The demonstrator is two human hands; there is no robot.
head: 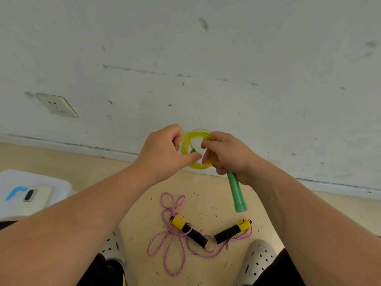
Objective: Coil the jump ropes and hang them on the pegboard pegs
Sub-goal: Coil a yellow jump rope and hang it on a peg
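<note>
Both hands are raised in front of a scuffed white wall (247,58) and meet at the yellow jump rope (198,166), which is wound into a small round coil of several turns, held well above the floor (208,203).

The left hand (165,149) is closed narrowly on the coil's left side. Its fingers are curled in at the upper left of the loop, and the thumb lies straight along the lower left, its tip reaching towards the other hand.

The right hand (228,155) is a tight fist on the coil's right side, with the fingers wrapped round the strands and the top of the green handle (237,193) as well. A small green piece shows inside the loop, but what it is cannot be told.

The coil stands roughly upright with its opening facing the camera. The handle's long axis runs down out of the fist and slightly right, with the capped end lowest.

On the floor below, between two pale perforated shoes (257,263), lies a pink jump rope (170,232) in loose loops. Its black-and-yellow handles (232,231) are angled towards each other, the black ends nearly meeting.

At the left, a phone (36,196) lies on a white object, and a wall socket (56,105) sits low on the wall
</note>
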